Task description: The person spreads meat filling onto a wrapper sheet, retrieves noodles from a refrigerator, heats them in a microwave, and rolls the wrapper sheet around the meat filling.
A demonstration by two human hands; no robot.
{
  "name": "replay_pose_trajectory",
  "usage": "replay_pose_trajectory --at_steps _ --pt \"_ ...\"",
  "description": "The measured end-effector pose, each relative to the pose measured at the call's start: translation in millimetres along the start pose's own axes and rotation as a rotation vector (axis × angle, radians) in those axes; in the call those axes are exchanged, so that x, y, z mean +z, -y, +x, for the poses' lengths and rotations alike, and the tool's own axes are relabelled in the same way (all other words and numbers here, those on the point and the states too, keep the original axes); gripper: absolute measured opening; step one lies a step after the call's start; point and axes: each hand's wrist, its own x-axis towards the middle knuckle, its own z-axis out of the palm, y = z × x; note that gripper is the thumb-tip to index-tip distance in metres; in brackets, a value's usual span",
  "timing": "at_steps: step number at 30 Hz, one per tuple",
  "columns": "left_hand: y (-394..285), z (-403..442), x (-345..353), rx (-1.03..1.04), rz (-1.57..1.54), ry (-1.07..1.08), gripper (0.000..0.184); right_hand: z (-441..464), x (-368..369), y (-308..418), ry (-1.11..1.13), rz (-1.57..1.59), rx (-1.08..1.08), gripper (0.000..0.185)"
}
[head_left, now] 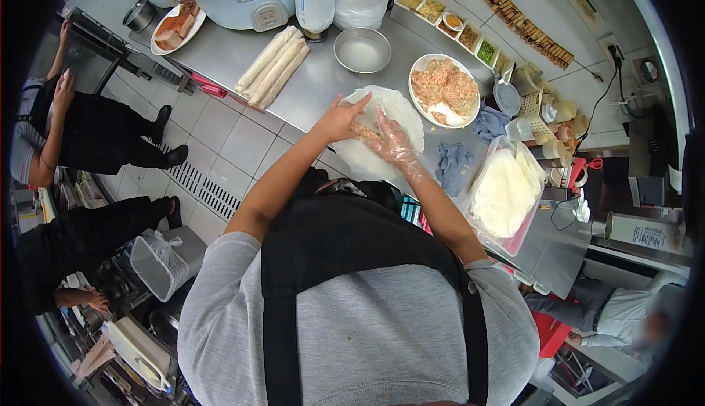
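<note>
A round, thin white wrapper (pixel 400 110) lies on the steel counter in front of me, with a short strip of minced filling (pixel 365 131) on it. My bare left hand (pixel 342 121) reaches in from the left, fingers stretched and spread at the filling's left end. My right hand (pixel 393 144), in a clear plastic glove, is at its right end with fingers apart, touching it. Right of the wrapper, a white plate (pixel 465 119) bears a heap of pinkish mince (pixel 443 83). A stack of white wrappers (pixel 503 193) sits in a plastic-lined tray.
Several finished white rolls (pixel 273 66) lie left of a metal bowl (pixel 363 50). Rice cookers (pixel 239 2) and a plate of meat (pixel 176 28) stand behind. Small condiment tubs (pixel 468 36) line the wall. Blue cloths (pixel 454 162) lie nearby. Other people stand at left and lower right.
</note>
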Motion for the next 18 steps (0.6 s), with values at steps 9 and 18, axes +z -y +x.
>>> replay_pose_trajectory --at_steps 9,18 --pt "14.9 -7.2 -20.0 -0.063 -0.36 -0.083 0.078 0.0 5.9 18.9 -0.245 0.022 -0.063 0.054" --pt "14.7 -71.8 -43.0 -0.208 -0.656 -0.676 0.075 10.9 -10.8 29.9 -0.205 0.632 0.069 0.065"
